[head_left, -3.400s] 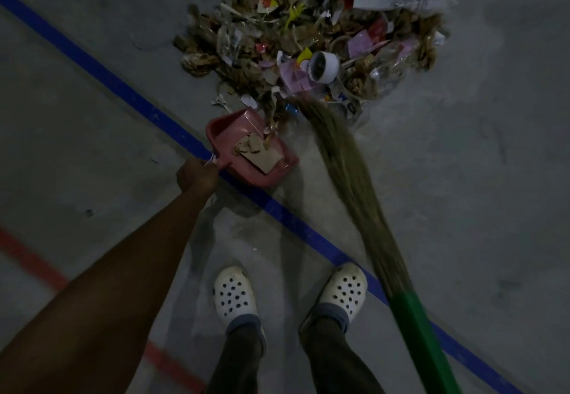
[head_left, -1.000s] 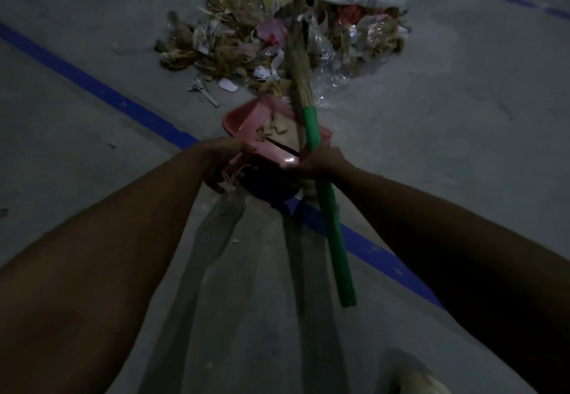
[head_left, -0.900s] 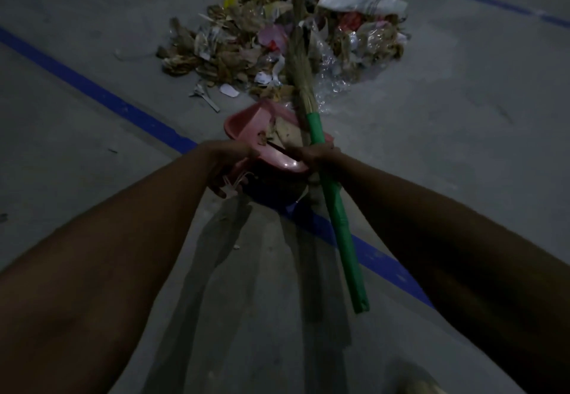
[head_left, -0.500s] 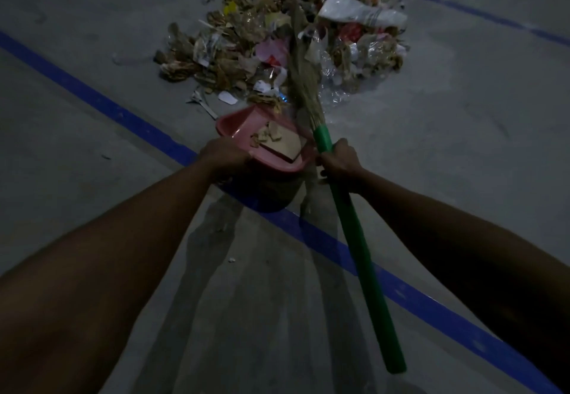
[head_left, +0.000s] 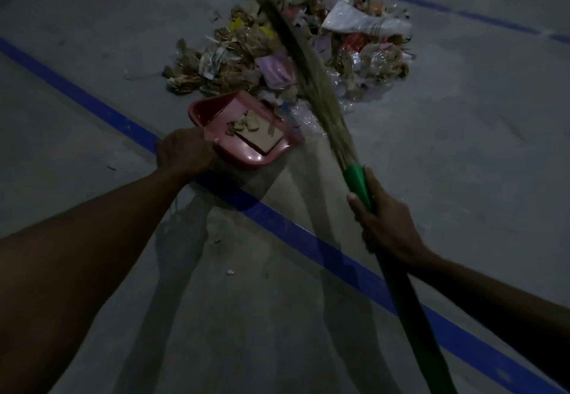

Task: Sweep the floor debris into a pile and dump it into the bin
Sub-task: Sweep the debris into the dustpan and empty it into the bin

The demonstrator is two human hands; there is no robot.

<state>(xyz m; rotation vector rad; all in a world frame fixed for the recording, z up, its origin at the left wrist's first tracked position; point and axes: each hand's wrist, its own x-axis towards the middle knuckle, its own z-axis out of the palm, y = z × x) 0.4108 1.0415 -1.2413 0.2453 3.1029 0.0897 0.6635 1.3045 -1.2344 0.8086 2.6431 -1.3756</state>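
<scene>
A pile of debris (head_left: 348, 54), made of dry leaves, paper scraps and plastic wrappers, lies on the grey floor ahead. My left hand (head_left: 182, 154) grips the handle end of a pink dustpan (head_left: 212, 111), which sits at the pile's near edge and holds a cardboard piece and a few scraps. My right hand (head_left: 385, 224) is closed around the green handle of a grass broom (head_left: 308, 66). The broom's bristles reach up across the middle of the pile. No bin is in view.
A blue line (head_left: 293, 230) painted on the concrete floor runs diagonally from the left edge to the lower right, passing under the dustpan. Another blue line (head_left: 493, 21) crosses the floor behind the pile. Lighting is dim.
My right hand has slid away from the dustpan and moved right and nearer with the broom. The dustpan has shifted left towards the pile's edge, and the bristles swung further over the pile.
</scene>
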